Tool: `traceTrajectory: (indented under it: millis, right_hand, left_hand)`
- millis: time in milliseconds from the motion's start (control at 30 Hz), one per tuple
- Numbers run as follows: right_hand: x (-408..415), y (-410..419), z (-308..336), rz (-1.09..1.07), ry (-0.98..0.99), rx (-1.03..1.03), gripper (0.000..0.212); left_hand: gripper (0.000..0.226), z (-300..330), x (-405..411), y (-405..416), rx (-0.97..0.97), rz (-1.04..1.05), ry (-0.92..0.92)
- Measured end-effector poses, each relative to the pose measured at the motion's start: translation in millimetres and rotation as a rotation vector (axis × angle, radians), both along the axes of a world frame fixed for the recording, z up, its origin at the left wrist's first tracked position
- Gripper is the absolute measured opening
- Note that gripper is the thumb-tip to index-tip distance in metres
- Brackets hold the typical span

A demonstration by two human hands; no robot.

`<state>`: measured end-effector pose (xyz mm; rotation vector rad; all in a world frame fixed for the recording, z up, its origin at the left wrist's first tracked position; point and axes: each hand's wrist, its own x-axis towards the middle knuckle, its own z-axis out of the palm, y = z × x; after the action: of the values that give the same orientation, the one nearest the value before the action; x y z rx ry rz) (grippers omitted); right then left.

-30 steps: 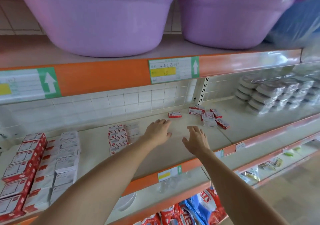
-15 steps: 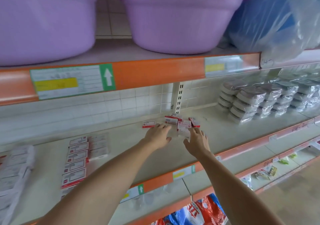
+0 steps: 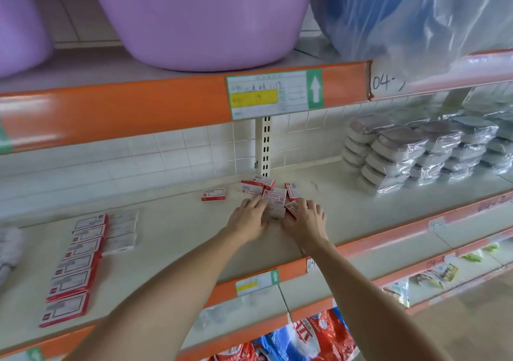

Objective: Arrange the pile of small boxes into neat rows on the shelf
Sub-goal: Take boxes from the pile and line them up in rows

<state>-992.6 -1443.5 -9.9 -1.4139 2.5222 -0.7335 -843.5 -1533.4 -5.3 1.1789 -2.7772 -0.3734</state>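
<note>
Both hands are on the loose pile of small red-and-white cardboard boxes [image 3: 273, 195] at the back of the cream shelf board [image 3: 172, 230], by the slotted upright; the left hand [image 3: 248, 220] lies with fingers fairly straight on the pile's near-left edge; the right hand [image 3: 304, 220] curls round a box at its near-right, though how firmly I cannot tell; squeeze unevenly and boxes could pop out, slide towards the stray box [image 3: 213, 195] at left, or tumble off the front.

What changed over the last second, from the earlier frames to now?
Both hands reached forward to the pile of boxes: the left hand now touches its near edge, and the right hand curls over a box. The lone box and the rows look unchanged.
</note>
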Motion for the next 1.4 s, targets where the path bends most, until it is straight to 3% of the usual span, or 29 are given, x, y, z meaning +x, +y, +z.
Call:
traceTrajectory:
  millis: [333, 700, 967, 1167, 1400]
  right_hand:
    - [-13.5, 2.1, -9.4, -0.028, -0.086, -0.093, 0.052]
    - [-19.8, 3.1, -17.0, 0.007, -0.154, -0.124, 0.047]
    - [-21.1, 7.6, -9.7, 0.043, -0.275, -0.231, 0.041]
    - [-21.3, 7.1, -11.5, 0.064, -0.236, -0.200, 0.042]
    - [-17.6, 9.9, -9.5, 0.123, -0.192, -0.158, 0.057]
  left_hand:
    - [0.045, -35.7, 0.9, 13.1, -0.188, 0.081, 0.191]
    - [0.033, -33.3, 6.7, 23.6, -0.224, 0.069, 0.340]
    - [0.053, -38.5, 8.6, 17.2, -0.232, 0.131, 0.330]
    - [0.033, -38.7, 9.7, 19.9, -0.314, 0.075, 0.389]
    - [0.036, -36.2, 11.2, 21.1, -0.316, 0.091, 0.384]
